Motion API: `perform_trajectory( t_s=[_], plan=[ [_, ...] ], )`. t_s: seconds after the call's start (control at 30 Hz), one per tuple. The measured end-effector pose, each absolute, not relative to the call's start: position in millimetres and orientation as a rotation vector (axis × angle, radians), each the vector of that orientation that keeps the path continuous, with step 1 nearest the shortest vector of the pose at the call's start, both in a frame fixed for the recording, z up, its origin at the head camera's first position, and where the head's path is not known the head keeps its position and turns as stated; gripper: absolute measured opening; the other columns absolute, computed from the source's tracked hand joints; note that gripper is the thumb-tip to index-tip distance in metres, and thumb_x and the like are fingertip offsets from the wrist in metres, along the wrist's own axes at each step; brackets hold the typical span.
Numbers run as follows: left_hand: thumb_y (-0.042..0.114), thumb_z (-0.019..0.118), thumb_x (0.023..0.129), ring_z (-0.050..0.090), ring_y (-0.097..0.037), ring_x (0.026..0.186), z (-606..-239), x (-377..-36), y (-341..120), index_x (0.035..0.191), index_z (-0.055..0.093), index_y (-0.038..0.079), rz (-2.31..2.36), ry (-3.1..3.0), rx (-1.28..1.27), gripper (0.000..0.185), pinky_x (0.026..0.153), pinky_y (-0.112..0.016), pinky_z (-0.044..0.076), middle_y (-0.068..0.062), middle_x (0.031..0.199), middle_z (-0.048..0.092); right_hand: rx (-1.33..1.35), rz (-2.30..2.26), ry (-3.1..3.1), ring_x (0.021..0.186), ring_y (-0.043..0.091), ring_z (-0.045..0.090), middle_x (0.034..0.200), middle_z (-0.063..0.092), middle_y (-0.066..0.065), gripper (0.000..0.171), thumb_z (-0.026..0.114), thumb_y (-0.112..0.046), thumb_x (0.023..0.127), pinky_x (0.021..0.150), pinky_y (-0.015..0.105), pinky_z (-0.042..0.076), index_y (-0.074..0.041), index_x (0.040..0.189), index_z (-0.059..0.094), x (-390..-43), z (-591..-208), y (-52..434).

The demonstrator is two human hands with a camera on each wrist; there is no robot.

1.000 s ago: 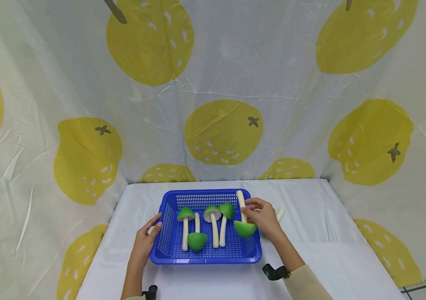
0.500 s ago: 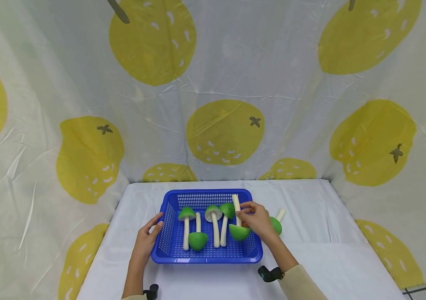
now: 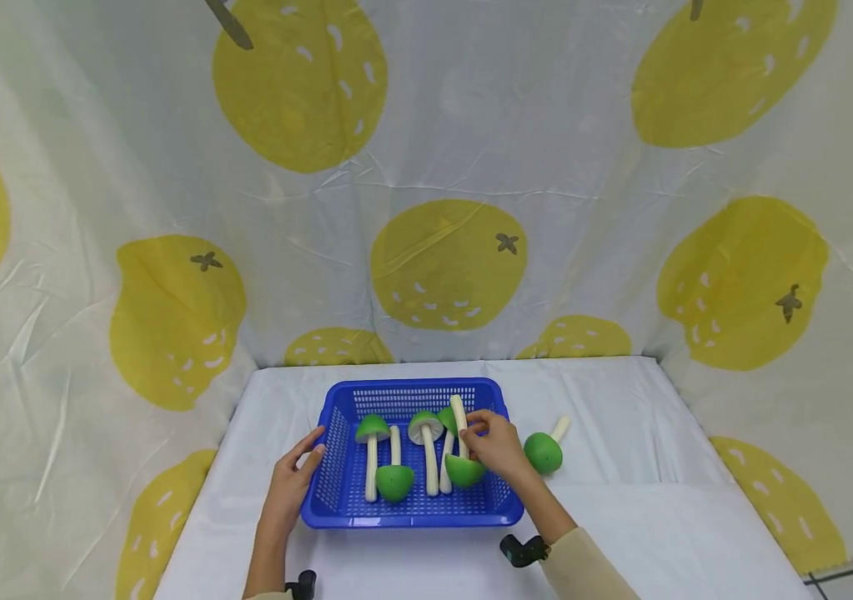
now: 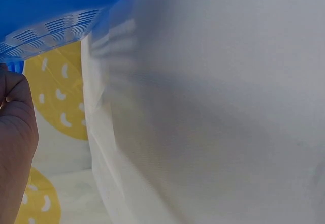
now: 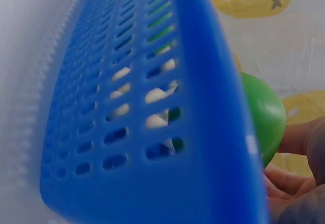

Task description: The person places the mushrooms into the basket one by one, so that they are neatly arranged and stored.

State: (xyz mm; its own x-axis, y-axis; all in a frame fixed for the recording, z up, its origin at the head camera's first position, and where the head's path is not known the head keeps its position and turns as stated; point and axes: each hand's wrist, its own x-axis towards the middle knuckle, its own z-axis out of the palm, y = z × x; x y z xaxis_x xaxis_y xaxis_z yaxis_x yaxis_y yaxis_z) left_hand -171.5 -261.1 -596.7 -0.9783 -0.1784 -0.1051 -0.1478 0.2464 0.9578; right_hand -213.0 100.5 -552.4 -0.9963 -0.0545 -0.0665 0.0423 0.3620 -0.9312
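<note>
A blue plastic basket (image 3: 411,522) sits on the white-covered table, and my left hand (image 3: 289,483) grips its left rim. In the left wrist view that hand (image 4: 15,122) shows only in part, under the basket's edge (image 4: 61,10). My right hand (image 3: 497,446) pinches the pale stem of a toy mushroom (image 3: 464,472) over the basket's right part, its green cap toward me. Several similar mushrooms (image 3: 394,483) lie inside, some caps away from me and one toward me. In the right wrist view the basket wall hides most of the held mushroom (image 5: 264,115).
One more green-capped mushroom (image 3: 544,453) lies on the table (image 3: 644,433), right of the basket. A lemon-print cloth (image 3: 449,267) stands behind and along both sides of the table.
My right hand has carried its mushroom leftward across the basket's right side, closer to the others. The mushroom on the table has come fully into view. My left hand stays put.
</note>
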Motion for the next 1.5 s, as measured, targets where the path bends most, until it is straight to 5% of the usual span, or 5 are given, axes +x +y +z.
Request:
perform_trajectory(
  t_s=[0.2, 0.9, 1.13, 1.3, 1.5],
  plan=[
    [0.049, 0.060, 0.102, 0.044, -0.033, 0.137, -604, -171, -262, 0.149, 0.056, 0.027, -1.883, -2.446, 0.317, 0.052, 0.121, -0.066, 0.021, -0.016, 0.134, 0.055, -0.013, -1.643, 2.530, 0.068, 0.019, 0.070, 0.100, 0.071, 0.014, 0.035, 0.067, -0.008, 0.096, 0.060, 0.030, 0.060, 0.003, 0.129, 0.063, -211, -559, 94],
    [0.029, 0.059, 0.106, 0.036, -0.040, 0.146, -580, -169, -258, 0.152, 0.053, 0.017, -1.952, -2.436, 0.355, 0.048, 0.123, -0.068, 0.015, -0.022, 0.136, 0.052, -0.029, -1.343, 2.741, 0.075, 0.021, 0.067, 0.096, 0.070, 0.016, 0.034, 0.063, -0.001, 0.094, 0.062, 0.034, 0.058, 0.009, 0.127, 0.060, -212, -572, 82],
    [0.038, 0.061, 0.104, 0.036, -0.035, 0.146, -595, -172, -263, 0.151, 0.055, 0.023, -1.951, -2.418, 0.334, 0.049, 0.123, -0.068, 0.012, -0.018, 0.137, 0.052, -0.033, -1.282, 2.822, 0.091, 0.028, 0.071, 0.105, 0.071, 0.020, 0.042, 0.066, -0.004, 0.093, 0.078, 0.042, 0.061, 0.013, 0.130, 0.059, -208, -571, 81],
    [0.044, 0.063, 0.102, 0.043, -0.033, 0.138, -600, -174, -265, 0.150, 0.056, 0.026, -1.936, -2.412, 0.327, 0.052, 0.122, -0.063, 0.023, -0.018, 0.134, 0.053, -0.079, -1.241, 2.906, 0.108, 0.038, 0.070, 0.117, 0.070, 0.025, 0.043, 0.069, -0.007, 0.093, 0.089, 0.049, 0.059, 0.012, 0.131, 0.060, -206, -559, 85],
    [0.048, 0.061, 0.102, 0.049, -0.030, 0.130, -600, -172, -264, 0.150, 0.055, 0.028, -1.880, -2.460, 0.343, 0.052, 0.109, -0.049, 0.040, -0.015, 0.134, 0.054, -0.110, -1.433, 2.901, 0.096, 0.032, 0.073, 0.113, 0.071, 0.022, 0.035, 0.071, -0.007, 0.093, 0.078, 0.043, 0.062, 0.006, 0.125, 0.065, -208, -549, 102]
  ],
)
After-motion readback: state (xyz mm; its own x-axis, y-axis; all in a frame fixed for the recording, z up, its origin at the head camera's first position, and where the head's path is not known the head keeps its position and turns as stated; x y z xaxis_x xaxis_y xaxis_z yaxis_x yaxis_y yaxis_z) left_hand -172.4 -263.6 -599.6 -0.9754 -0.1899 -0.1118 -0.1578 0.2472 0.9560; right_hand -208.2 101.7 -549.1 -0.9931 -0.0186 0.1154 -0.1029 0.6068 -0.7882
